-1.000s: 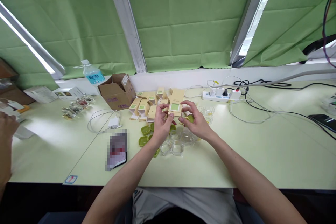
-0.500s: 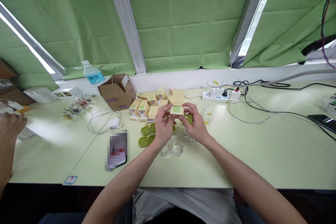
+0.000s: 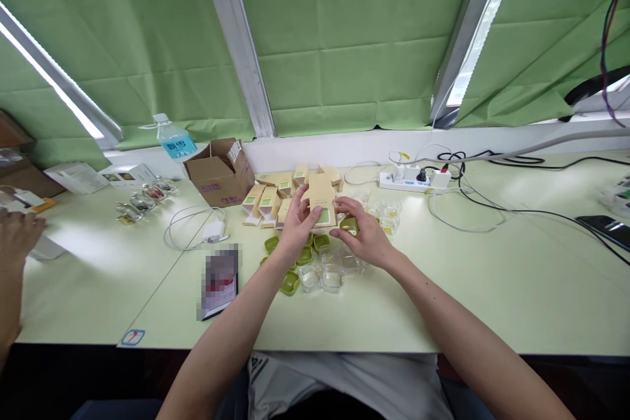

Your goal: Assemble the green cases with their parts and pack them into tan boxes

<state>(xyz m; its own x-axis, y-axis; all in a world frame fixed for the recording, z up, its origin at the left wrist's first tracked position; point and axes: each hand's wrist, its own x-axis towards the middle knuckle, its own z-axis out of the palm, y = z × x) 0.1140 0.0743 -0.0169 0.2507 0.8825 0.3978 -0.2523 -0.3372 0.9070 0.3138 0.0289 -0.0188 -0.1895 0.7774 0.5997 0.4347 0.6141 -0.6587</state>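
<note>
My left hand (image 3: 298,222) grips a small tan box (image 3: 322,191) with a green-and-white label at its near end. My right hand (image 3: 361,230) is just right of the box, its fingers curled around a green piece (image 3: 349,226). Below them lie green cups (image 3: 305,254) and clear plastic cups (image 3: 333,278), partly hidden by my left wrist. More tan boxes (image 3: 268,202), some with open flaps, stand behind and left of my hands.
A brown carton (image 3: 219,174) and a water bottle (image 3: 173,139) stand at the back left. A pixelated phone (image 3: 219,282) lies left of my forearm. The power strip (image 3: 413,181) with cables is back right. Another person's hand (image 3: 20,233) is at far left.
The tan box has tilted so its long face shows, held by my left hand. My right hand has come off it and moved slightly right. More green cups are uncovered.
</note>
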